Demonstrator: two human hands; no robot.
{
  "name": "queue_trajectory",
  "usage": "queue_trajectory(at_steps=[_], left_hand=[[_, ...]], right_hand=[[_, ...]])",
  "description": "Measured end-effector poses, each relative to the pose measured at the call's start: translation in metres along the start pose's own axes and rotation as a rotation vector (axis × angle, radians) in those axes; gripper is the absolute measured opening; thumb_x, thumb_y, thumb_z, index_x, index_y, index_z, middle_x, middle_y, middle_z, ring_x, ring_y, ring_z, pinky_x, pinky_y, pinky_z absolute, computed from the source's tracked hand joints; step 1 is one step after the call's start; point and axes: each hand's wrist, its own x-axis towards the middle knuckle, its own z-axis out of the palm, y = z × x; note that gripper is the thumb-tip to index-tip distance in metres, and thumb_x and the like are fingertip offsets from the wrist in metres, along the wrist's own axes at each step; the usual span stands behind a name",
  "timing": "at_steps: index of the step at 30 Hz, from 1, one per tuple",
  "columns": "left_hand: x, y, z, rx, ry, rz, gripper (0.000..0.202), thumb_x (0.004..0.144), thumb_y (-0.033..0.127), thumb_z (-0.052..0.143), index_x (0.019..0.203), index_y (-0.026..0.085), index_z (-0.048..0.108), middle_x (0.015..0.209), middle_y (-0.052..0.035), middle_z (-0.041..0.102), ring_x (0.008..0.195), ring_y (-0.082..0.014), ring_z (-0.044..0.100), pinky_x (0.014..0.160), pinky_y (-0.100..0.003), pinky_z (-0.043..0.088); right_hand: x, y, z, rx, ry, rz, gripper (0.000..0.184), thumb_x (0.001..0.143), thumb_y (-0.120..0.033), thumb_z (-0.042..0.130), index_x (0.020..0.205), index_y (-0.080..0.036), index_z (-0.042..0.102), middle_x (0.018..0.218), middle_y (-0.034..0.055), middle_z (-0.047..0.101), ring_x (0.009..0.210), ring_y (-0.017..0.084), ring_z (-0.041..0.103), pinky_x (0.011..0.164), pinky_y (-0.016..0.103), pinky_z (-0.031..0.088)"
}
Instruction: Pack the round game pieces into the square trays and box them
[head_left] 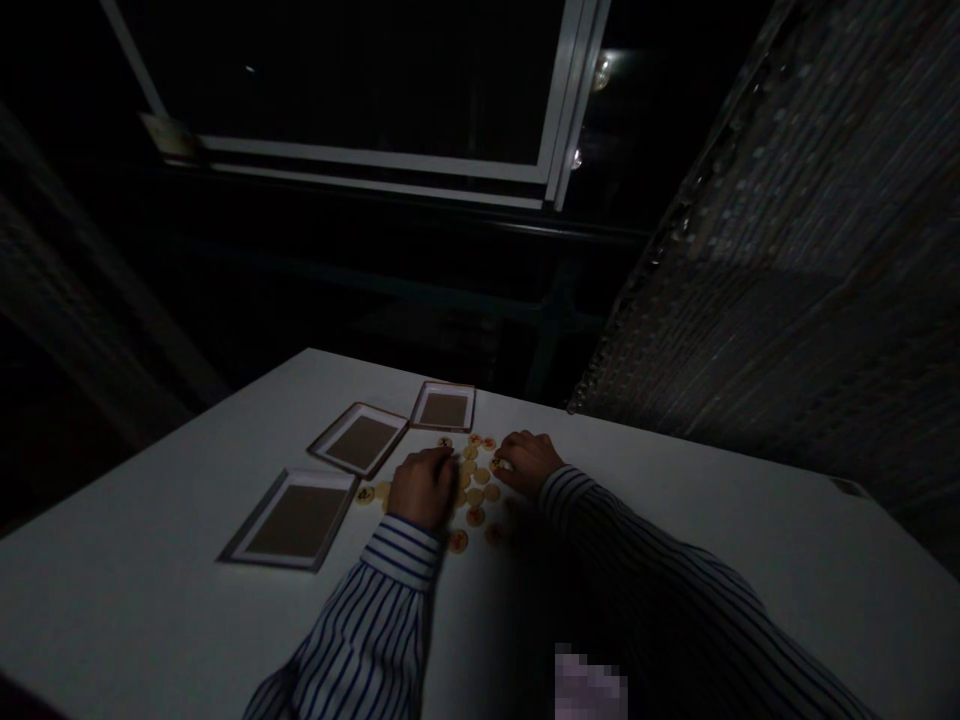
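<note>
Round wooden xiangqi pieces [481, 476] lie in a loose group on the white table, some marked in red, some in black, several with no mark showing. My left hand [421, 487] is at the group's left side, its fingers curled down and pressed together; whatever is under them is hidden. On the right, my right hand [529, 462] has its fingertips closed at a black-marked xiangqi piece [498, 464]. Another black-marked piece [365, 494] lies left of my left hand, beside the trays. Red-marked pieces [458, 541] lie nearer to me.
Three shallow rectangular trays with brown bottoms stand left of the pieces: a near tray [341, 505], a middle tray [332, 459] and a far tray [444, 429]. Beyond the table [675, 500] is a dark window [375, 155]. A beaded curtain [750, 250] hangs at the right.
</note>
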Motion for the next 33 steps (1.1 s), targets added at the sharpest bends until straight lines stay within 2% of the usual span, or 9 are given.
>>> queue_trajectory(at_steps=[8, 12, 16, 24, 28, 33], left_hand=[[-0.007, 0.003, -0.002, 0.075, -0.042, 0.065, 0.028, 0.079, 0.027, 0.037, 0.094, 0.019, 0.059, 0.094, -0.0050, 0.063, 0.087, -0.0187, 0.054, 0.079, -0.030, 0.039], [-0.008, 0.007, -0.005, 0.096, -0.057, 0.065, 0.028, 0.079, 0.026, 0.036, 0.095, 0.020, 0.059, 0.093, -0.0050, 0.062, 0.088, -0.0185, 0.054, 0.080, -0.030, 0.038], [-0.011, 0.011, -0.006, 0.117, -0.061, 0.072, 0.027, 0.080, 0.025, 0.036, 0.094, 0.020, 0.059, 0.091, -0.0053, 0.062, 0.087, -0.0187, 0.054, 0.079, -0.031, 0.038], [-0.016, 0.008, 0.002, 0.084, -0.061, 0.134, 0.027, 0.078, 0.023, 0.039, 0.096, 0.020, 0.058, 0.096, -0.0045, 0.063, 0.087, -0.0198, 0.054, 0.079, -0.032, 0.039], [-0.015, 0.008, 0.006, 0.025, -0.067, 0.176, 0.028, 0.077, 0.022, 0.039, 0.096, 0.020, 0.060, 0.096, -0.0049, 0.063, 0.090, -0.0195, 0.055, 0.081, -0.033, 0.039], [-0.014, 0.012, 0.007, -0.034, -0.067, 0.195, 0.027, 0.073, 0.021, 0.046, 0.095, 0.018, 0.061, 0.093, -0.0063, 0.064, 0.088, -0.0204, 0.056, 0.082, -0.035, 0.041]], right_hand=[[-0.007, -0.005, -0.009, -0.019, 0.015, -0.010, 0.032, 0.078, -0.038, 0.040, 0.100, -0.021, 0.055, 0.104, 0.0073, 0.055, 0.097, 0.021, 0.044, 0.077, 0.037, 0.027], [-0.015, -0.011, -0.014, 0.008, 0.002, -0.092, 0.027, 0.074, -0.038, 0.047, 0.093, -0.021, 0.056, 0.097, 0.0051, 0.059, 0.094, 0.020, 0.047, 0.077, 0.036, 0.027], [-0.018, -0.017, -0.011, 0.000, -0.031, -0.131, 0.025, 0.072, -0.040, 0.049, 0.087, -0.020, 0.055, 0.091, 0.0038, 0.062, 0.088, 0.020, 0.051, 0.076, 0.037, 0.028], [-0.017, -0.025, -0.009, 0.002, -0.083, -0.124, 0.025, 0.069, -0.035, 0.052, 0.088, -0.021, 0.056, 0.095, 0.0049, 0.061, 0.090, 0.021, 0.052, 0.077, 0.037, 0.031], [-0.018, -0.019, -0.008, 0.175, -0.044, -0.064, 0.022, 0.069, -0.035, 0.052, 0.084, -0.021, 0.059, 0.087, 0.0028, 0.064, 0.083, 0.018, 0.055, 0.073, 0.033, 0.036], [-0.014, -0.006, 0.006, 0.644, -0.004, 0.051, 0.019, 0.068, -0.033, 0.053, 0.079, -0.019, 0.060, 0.075, 0.0011, 0.064, 0.069, 0.012, 0.058, 0.063, 0.023, 0.042]])
